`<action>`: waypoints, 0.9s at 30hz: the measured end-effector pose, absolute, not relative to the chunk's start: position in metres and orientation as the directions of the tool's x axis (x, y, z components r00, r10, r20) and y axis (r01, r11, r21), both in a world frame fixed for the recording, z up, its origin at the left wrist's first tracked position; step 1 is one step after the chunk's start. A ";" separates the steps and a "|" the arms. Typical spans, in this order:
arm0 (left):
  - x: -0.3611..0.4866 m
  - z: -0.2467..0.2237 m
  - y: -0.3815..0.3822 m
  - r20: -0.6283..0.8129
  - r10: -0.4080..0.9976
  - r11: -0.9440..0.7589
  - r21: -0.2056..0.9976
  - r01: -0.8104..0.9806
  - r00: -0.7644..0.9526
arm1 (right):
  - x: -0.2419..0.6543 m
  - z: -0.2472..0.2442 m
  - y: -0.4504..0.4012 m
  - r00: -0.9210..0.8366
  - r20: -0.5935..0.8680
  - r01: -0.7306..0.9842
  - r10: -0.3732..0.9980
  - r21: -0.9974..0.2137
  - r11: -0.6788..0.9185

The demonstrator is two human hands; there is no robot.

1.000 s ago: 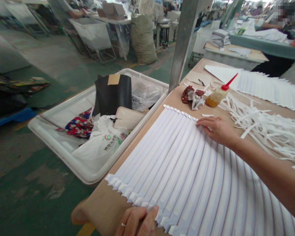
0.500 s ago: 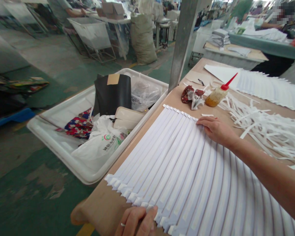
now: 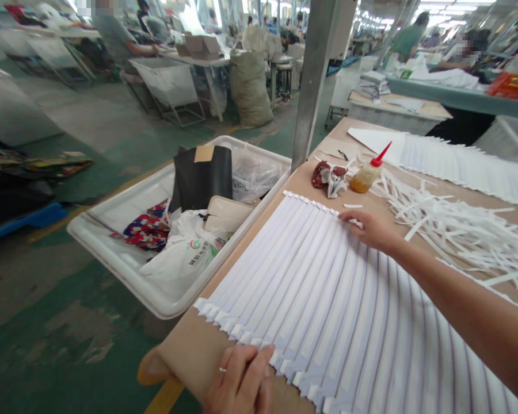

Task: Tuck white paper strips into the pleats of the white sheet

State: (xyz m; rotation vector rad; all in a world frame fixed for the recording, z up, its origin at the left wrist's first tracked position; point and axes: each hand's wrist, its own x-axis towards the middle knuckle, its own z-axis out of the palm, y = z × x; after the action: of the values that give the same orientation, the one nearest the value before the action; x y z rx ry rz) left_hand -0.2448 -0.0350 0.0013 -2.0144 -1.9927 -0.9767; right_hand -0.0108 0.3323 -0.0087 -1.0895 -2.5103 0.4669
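Note:
Long white strips [image 3: 293,276], with small folded tabs at both ends, overlap in a row across the brown-covered table. My left hand [image 3: 242,376], a ring on one finger, is at their near ends, its fingers closed on the tab of one strip. At the far ends, my right hand [image 3: 365,227] pinches the matching end of a strip; the exact grip is partly hidden by the fingers. Beyond it lie a bottle [image 3: 366,175] with a red nozzle and amber liquid, a crumpled red-and-white cloth [image 3: 329,177] and a heap of loose narrow white strips [image 3: 453,221].
A white plastic bin [image 3: 168,307] with bags, a black curved sheet [image 3: 204,181] and patterned cloth adjoins the table's left side. A metal post [image 3: 313,86] rises at the far corner. Another row of white pieces [image 3: 440,161] lies far right. Other people work in the background.
The camera view has tilted up slightly, so the background sits lower in the picture. Both hands stay at the strip ends, with little visible movement along the row.

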 end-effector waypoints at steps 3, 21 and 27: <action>-0.245 0.000 -0.038 0.524 0.846 -0.100 0.334 0.937 -0.097 | 0.014 -0.008 0.326 -0.477 0.299 0.634 0.826 -0.534 0.559; -0.238 0.006 -0.036 0.519 0.835 -0.058 0.416 0.908 -0.184 | 0.130 0.005 0.330 -0.610 0.202 0.770 0.766 -0.078 0.633; -0.215 0.026 -0.038 0.313 0.875 0.006 0.755 0.656 -0.368 | 0.075 0.057 0.214 -0.792 0.236 0.510 0.563 -0.250 0.823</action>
State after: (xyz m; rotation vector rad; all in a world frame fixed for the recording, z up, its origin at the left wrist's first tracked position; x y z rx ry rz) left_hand -0.2150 -0.0379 0.0262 -1.8727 -2.3857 -1.5138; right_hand 0.0753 0.2142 0.0568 -0.8171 -2.7063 0.2496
